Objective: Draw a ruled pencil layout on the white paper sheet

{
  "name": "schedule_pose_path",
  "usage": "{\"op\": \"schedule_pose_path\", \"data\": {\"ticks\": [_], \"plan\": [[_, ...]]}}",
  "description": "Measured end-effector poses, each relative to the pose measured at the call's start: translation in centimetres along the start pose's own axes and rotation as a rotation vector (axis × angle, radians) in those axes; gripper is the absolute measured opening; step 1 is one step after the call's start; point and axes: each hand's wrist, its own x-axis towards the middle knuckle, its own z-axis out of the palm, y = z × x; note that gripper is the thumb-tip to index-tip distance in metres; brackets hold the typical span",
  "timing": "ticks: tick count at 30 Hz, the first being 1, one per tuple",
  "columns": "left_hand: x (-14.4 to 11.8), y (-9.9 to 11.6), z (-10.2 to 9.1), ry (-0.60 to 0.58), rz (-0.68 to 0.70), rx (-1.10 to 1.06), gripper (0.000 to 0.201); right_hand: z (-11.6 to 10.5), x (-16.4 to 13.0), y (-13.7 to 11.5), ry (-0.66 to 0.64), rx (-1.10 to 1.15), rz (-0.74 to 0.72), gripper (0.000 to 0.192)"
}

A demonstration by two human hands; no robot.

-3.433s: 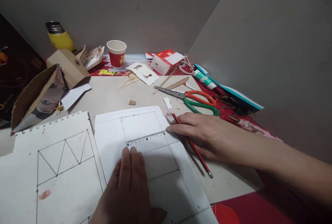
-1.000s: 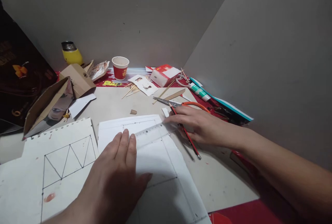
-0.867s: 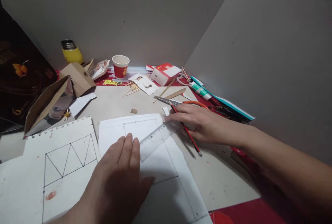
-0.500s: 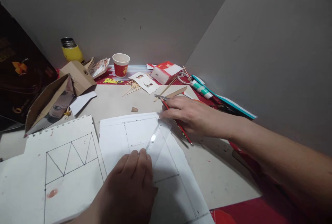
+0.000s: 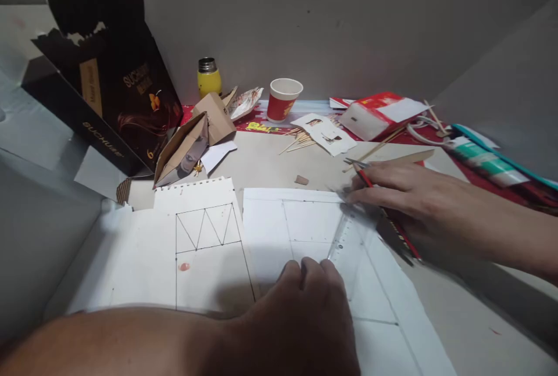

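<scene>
My left hand (image 5: 305, 312) lies flat, fingertips pinning the ruler's (image 5: 344, 242) near end to the sheet (image 5: 270, 231). The clear ruler slants up and right across the drawn lines, its far end under my right hand (image 5: 405, 196), which also grips a pencil (image 5: 392, 225).

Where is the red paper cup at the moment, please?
In the head view the red paper cup stands upright at the back of the table by the wall, between the yellow bottle and the red-and-white box.
</scene>
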Motion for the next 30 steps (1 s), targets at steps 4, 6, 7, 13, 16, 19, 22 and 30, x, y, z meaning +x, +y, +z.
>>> {"op": "schedule_pose_path", "data": {"ticks": [4, 6, 7, 13, 16, 19, 22, 30], "plan": [[0.1, 0.6, -0.2, 0.007, -0.023, 0.073, 0.037, 0.2, -0.4, 0.3, -0.058, -0.046, -0.116, 0.043], [0.1, 1.0, -0.2, -0.007, -0.014, 0.096, 0.037, 0.5, -0.6, 0.5, -0.062, -0.041, -0.102, 0.042], [0.1, 1.2, -0.2, -0.01, -0.007, 0.103, 0.037, 0.6, -0.7, 0.6, -0.066, -0.044, -0.097, 0.041], [-0.2, 2.6, 0.6, 0.021, -0.074, 0.108, 0.038, 1.5, -1.8, 1.1, -0.095, -0.078, -0.09, 0.045], [-0.4, 2.8, 0.9, 0.023, -0.078, 0.109, 0.038, 1.7, -1.9, 1.0, -0.07, -0.07, -0.08, 0.044], [-0.6, 2.7, 0.7, 0.023, -0.08, 0.12, 0.038, 1.8, -1.9, 0.8, -0.051, -0.077, -0.097, 0.043], [-0.7, 2.6, 0.7, 0.04, -0.076, 0.107, 0.038, 1.7, -2.0, 0.8, -0.089, -0.064, -0.08, 0.045], [0.1, 4.3, 2.4, 0.063, -0.118, 0.059, 0.038, 2.1, -2.5, 0.7, -0.053, -0.073, -0.068, 0.047]]}}
